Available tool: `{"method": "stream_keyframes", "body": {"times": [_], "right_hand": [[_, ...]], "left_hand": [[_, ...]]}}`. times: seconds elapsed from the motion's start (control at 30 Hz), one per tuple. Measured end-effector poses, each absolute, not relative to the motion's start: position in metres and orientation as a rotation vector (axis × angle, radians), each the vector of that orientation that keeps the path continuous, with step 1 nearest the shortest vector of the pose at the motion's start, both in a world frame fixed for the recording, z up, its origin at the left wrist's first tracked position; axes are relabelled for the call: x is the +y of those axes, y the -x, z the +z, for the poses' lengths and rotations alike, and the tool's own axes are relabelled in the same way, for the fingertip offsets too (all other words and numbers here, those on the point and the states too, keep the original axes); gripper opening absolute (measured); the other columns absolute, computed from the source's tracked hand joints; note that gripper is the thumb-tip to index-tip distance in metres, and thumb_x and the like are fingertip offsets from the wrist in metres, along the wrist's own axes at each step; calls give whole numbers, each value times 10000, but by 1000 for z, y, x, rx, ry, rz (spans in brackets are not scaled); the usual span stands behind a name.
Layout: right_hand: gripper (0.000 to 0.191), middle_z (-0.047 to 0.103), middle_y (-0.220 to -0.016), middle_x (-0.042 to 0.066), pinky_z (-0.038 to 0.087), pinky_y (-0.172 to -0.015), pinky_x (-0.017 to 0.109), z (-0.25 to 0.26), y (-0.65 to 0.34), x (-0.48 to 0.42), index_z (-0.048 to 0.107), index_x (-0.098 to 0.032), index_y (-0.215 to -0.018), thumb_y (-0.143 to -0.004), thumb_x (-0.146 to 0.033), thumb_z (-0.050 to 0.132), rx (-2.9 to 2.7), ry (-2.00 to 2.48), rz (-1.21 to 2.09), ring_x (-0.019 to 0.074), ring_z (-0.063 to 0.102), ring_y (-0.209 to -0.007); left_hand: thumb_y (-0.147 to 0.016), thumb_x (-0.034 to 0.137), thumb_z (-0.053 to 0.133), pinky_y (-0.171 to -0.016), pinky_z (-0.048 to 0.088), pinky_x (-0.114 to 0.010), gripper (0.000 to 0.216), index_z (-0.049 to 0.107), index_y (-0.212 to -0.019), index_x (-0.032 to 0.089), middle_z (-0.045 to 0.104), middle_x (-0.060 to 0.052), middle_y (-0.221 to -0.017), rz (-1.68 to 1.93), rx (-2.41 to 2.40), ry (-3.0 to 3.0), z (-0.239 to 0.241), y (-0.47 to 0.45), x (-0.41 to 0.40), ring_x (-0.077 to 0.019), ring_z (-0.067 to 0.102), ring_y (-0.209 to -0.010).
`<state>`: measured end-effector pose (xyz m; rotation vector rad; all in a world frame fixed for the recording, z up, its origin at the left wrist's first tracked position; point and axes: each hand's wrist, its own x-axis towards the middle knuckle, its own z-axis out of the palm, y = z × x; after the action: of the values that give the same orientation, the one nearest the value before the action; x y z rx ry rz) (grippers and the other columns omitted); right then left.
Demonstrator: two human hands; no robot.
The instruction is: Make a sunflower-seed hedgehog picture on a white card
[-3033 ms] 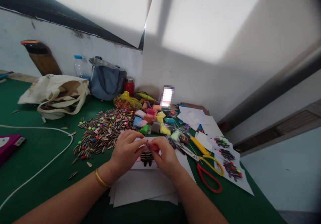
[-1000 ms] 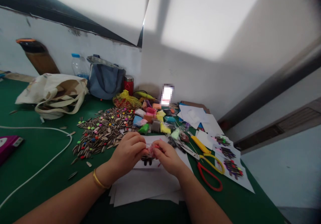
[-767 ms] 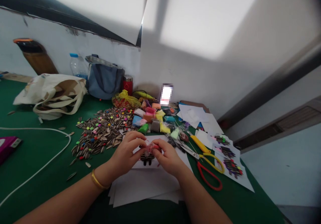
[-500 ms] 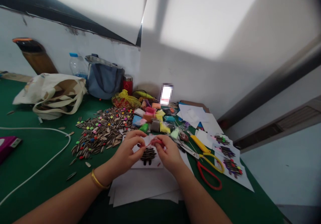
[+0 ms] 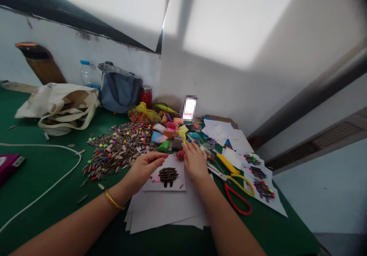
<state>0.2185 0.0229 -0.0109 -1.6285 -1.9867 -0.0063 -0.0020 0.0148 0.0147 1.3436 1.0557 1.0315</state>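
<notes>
My left hand (image 5: 146, 168) pinches a small bit of red clay (image 5: 166, 155) between thumb and fingertips, above the left edge of a white card (image 5: 177, 168). On that card is a hedgehog picture (image 5: 168, 175) with sunflower-seed spines, a pink face and black feet; a short red strip (image 5: 181, 186) lies at its lower right. My right hand (image 5: 195, 160) is open, palm down with fingers stretched out, at the card's right edge. Beside its fingers sits a lump of red clay in clear wrap (image 5: 180, 155). Whether the hand touches the lump I cannot tell.
Sunflower seeds mixed with coloured beads (image 5: 117, 149) are heaped at left. Packets of coloured clay (image 5: 172, 133) lie behind the card. Scissors (image 5: 237, 198), a yellow cutter (image 5: 228, 164) and hedgehog cards (image 5: 262, 187) are at right. A white cable (image 5: 57, 189) crosses the left side.
My hands have moved apart. The left keeps a small bit of red clay; the right has let go of the wrapped red lump and opened out flat. The hedgehog's face now shows.
</notes>
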Motion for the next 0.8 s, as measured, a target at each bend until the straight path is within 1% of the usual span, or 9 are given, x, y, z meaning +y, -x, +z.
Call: {"method": "stream_keyframes", "body": {"times": [0.07,0.1,0.17,0.23,0.3,0.47,0.6,0.73,0.8], "right_hand": [[378,588,-1344,100,325,-1036,506,-4,-216,17,624,-241,-1261,-910,-170,501,-1937,1528,39,303,442,-1265],[338,623,-1278,103,353,-1027,476,0,-214,13,648,-233,-1227,-928,-199,496,-1916,1440,100,283,484,-1213],[297,671,-1149,95,424,-976,403,7,-208,4,673,-228,-1184,-956,-250,484,-1896,1224,324,234,562,-1096],[285,704,-1050,72,465,-925,368,10,-200,-4,683,-238,-1162,-963,-265,480,-1862,1086,557,208,607,-1012],[263,716,-1010,59,466,-927,369,11,-193,-11,698,-248,-1125,-953,-264,500,-1818,1039,668,206,618,-999],[211,709,-996,45,473,-896,356,11,-186,-15,719,-266,-1061,-887,-239,603,-1767,1005,729,202,615,-966],[179,698,-947,44,479,-852,342,12,-185,-15,726,-261,-1022,-891,-232,608,-1783,978,783,192,609,-908],[72,661,-857,26,477,-783,312,7,-185,-14,708,-234,-888,-847,-284,676,-1729,1003,816,182,593,-842],[89,640,-832,14,472,-735,297,5,-186,-14,690,-225,-875,-819,-293,702,-1685,1038,834,170,581,-790]], "left_hand": [[-720,409,756,-745,521,-295,320,765,-947,184,745,-45,-876,994,1018,-1261,13,1,14,-173,638,-799],[-707,403,771,-718,514,-281,310,763,-922,180,740,-38,-845,980,995,-1231,12,0,14,-161,628,-767],[-685,383,796,-684,502,-263,282,753,-865,171,726,-25,-807,958,948,-1199,10,0,14,-143,613,-727],[-668,363,814,-659,496,-255,271,736,-833,163,712,-17,-791,929,909,-1190,8,-1,13,-136,607,-709],[-648,360,828,-614,485,-247,291,711,-822,159,694,-7,-771,911,892,-1171,7,-2,13,-131,601,-677],[-609,374,845,-497,409,-211,348,647,-791,154,628,27,-677,889,917,-1164,4,-1,14,-93,529,-545],[-619,407,824,-516,415,-220,347,652,-775,150,623,17,-662,823,935,-1160,4,-1,11,-110,538,-568],[-698,437,755,-580,444,-245,306,692,-765,145,640,-9,-656,747,960,-1238,8,-2,8,-143,580,-634],[-745,459,708,-580,440,-244,314,701,-737,145,636,-15,-642,730,944,-1297,10,-1,8,-144,573,-634]]}}
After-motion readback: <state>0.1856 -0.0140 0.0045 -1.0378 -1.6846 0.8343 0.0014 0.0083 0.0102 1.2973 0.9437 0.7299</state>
